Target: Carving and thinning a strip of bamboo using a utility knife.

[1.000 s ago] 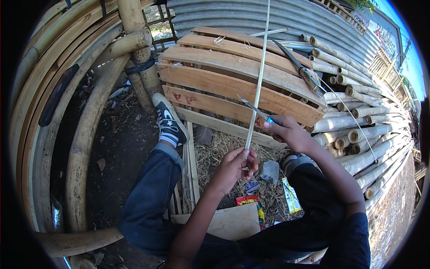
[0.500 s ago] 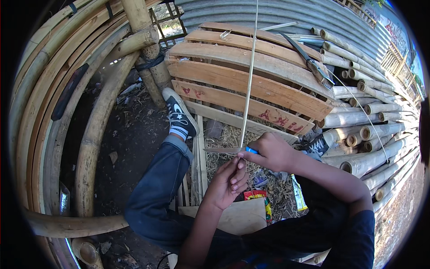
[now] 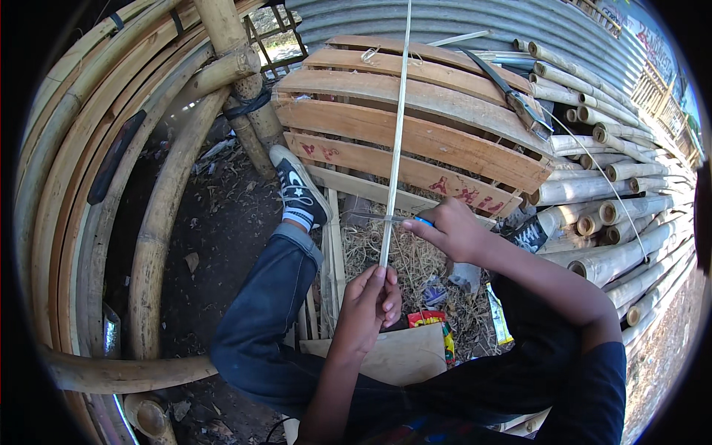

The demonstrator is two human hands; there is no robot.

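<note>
A long, thin bamboo strip (image 3: 397,133) rises from my left hand (image 3: 369,302), whose fingers are closed round its lower end. My right hand (image 3: 454,231) grips a knife (image 3: 374,216) by its blue handle. The blade lies across the strip a little above my left hand, pointing left; whether it cuts in cannot be made out. Thin shavings (image 3: 408,271) litter the ground below both hands.
A slatted wooden crate (image 3: 415,96) stands ahead, with a saw (image 3: 512,100) on its right side. Bamboo poles (image 3: 586,189) are stacked at the right. A bamboo frame (image 3: 159,200) curves along the left. A wooden board (image 3: 389,356) lies between my legs, near colourful wrappers (image 3: 430,320).
My right hand and the knife have moved up the strip, away from my left hand. The strip's upper part has shifted left.
</note>
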